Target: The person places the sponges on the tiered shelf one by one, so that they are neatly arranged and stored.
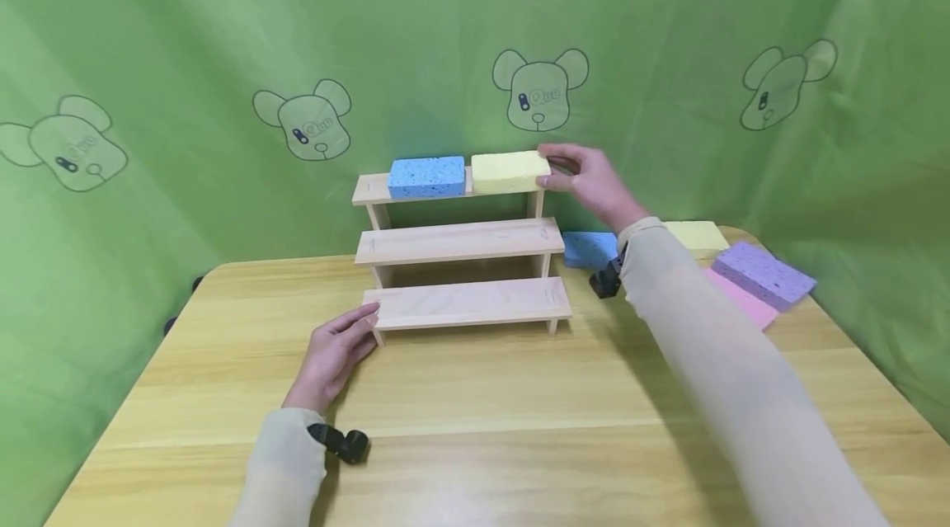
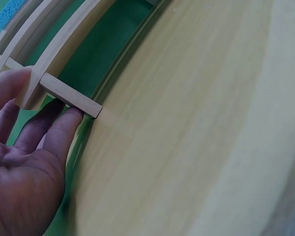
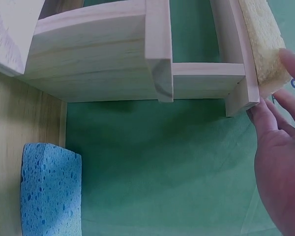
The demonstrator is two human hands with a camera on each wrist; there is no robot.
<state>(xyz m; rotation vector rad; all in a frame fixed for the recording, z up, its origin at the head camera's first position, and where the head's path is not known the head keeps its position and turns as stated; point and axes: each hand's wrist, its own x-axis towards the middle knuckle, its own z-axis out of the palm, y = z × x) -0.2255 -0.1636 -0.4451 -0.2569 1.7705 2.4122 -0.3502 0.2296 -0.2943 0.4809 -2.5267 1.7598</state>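
A three-tier wooden stand point(image 1: 463, 304) occupies the middle of the table in the head view. On its top step, a blue sponge point(image 1: 426, 178) lies left of a yellow sponge point(image 1: 508, 172), a narrow gap between them. My right hand point(image 1: 594, 185) holds the yellow sponge by its right end, thumb in front and fingers behind; the right wrist view shows that sponge point(image 3: 265, 44) lying on the top board. With my left hand point(image 1: 334, 354) I grip the left end of the bottom step. In the left wrist view its fingers point(image 2: 64, 130) touch the stand's leg.
Right of the stand lie another blue sponge point(image 1: 590, 250), a yellow sponge point(image 1: 698, 238), a purple sponge point(image 1: 764, 274) and a pink sponge point(image 1: 745, 300), partly hidden by my right sleeve. A green curtain point(image 1: 430, 32) hangs behind the wooden table point(image 1: 475, 444).
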